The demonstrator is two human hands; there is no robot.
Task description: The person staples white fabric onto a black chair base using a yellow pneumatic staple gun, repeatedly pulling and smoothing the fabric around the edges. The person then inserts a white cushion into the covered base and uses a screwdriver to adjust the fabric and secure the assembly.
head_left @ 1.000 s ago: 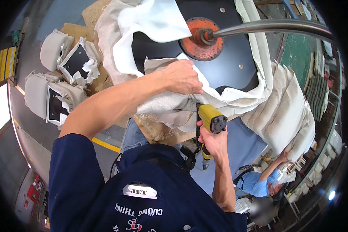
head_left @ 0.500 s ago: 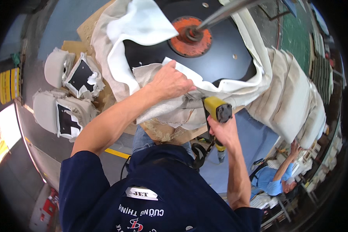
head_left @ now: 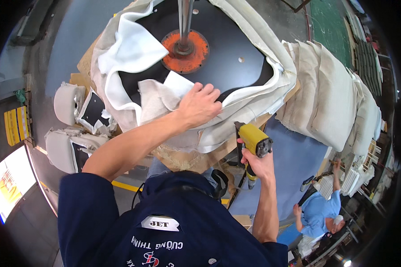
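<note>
Swinging upright from its earlier slant, the grey metal pole is now rising straight from the orange hub as the left hand is pressing flat, fingers spread, on the cream upholstery fabric folded over the black round seat base. Just beside its edge, the right hand is clenching the yellow pneumatic staple gun. Beyond, stacked cream cushions are lying alongside, and a person in blue is working.
</note>
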